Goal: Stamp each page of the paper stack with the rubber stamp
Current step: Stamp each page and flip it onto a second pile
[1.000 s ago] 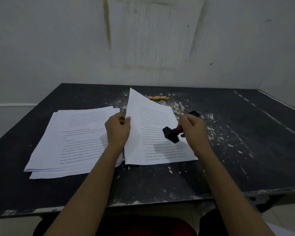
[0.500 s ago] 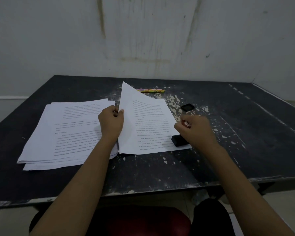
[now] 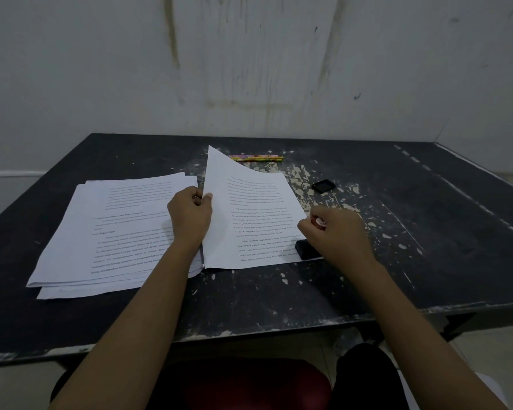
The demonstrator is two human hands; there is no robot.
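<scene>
At sheet [image 3: 256,202] corner — right hand [image 3: 339,236] grips stamp [image 3: 306,250], seemingly pressing; left hand [image 3: 189,218] pinches edge.

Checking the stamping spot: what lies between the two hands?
Head view: a printed page lies between the left hand and right hand; the left hand pinches its raised edge, the stamp sits on its near right corner.
</scene>
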